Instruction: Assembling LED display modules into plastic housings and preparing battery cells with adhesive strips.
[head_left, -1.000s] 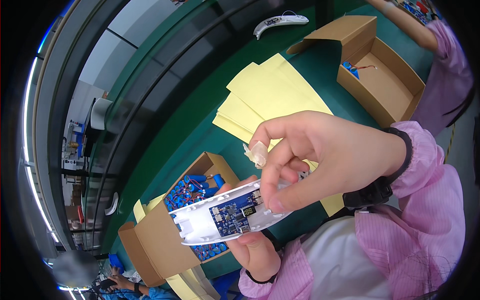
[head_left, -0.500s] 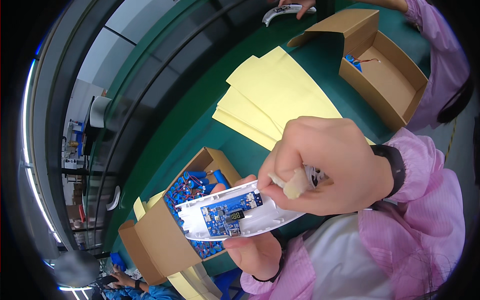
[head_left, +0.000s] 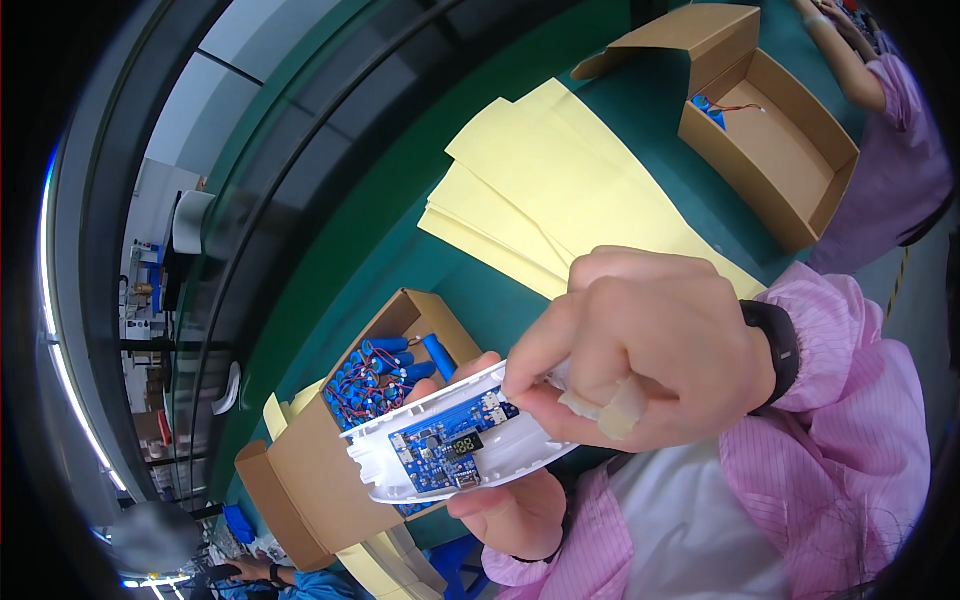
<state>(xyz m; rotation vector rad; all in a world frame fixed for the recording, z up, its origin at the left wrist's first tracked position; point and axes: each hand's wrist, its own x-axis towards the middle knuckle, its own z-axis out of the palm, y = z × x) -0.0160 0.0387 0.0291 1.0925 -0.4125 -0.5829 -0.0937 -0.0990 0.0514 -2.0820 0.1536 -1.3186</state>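
You are holding a white plastic shell (head_left: pixel 440 440) up close, in front of your chest and over the near edge of the green table (head_left: pixel 400 250). A blue circuit board (head_left: pixel 450 445) is already sitting inside the open shell, with its small dark display and components facing up, so the board looks seated, while no cover is showing over it yet.

Your left hand (head_left: pixel 505 510) is cupping the shell from beneath, fingers curled round its far edge and thumb lying under the near side. Your right hand (head_left: pixel 640 350) is coming over the top, its fingers bunched together and pinching down at the right end of the shell; exactly what the fingertips are gripping there is hidden. One finger is wearing a pale tape wrap (head_left: pixel 620 410).

Just behind the shell, an open cardboard box (head_left: pixel 300 480) is holding many blue battery cells (head_left: pixel 385 375) with red wires, so plenty of stock seems left. Farther off, yellow paper sheets (head_left: pixel 560 190) are lying fanned out, and a second cardboard box (head_left: pixel 770 140) is sitting nearly bare beside another person's arm (head_left: pixel 840 60).
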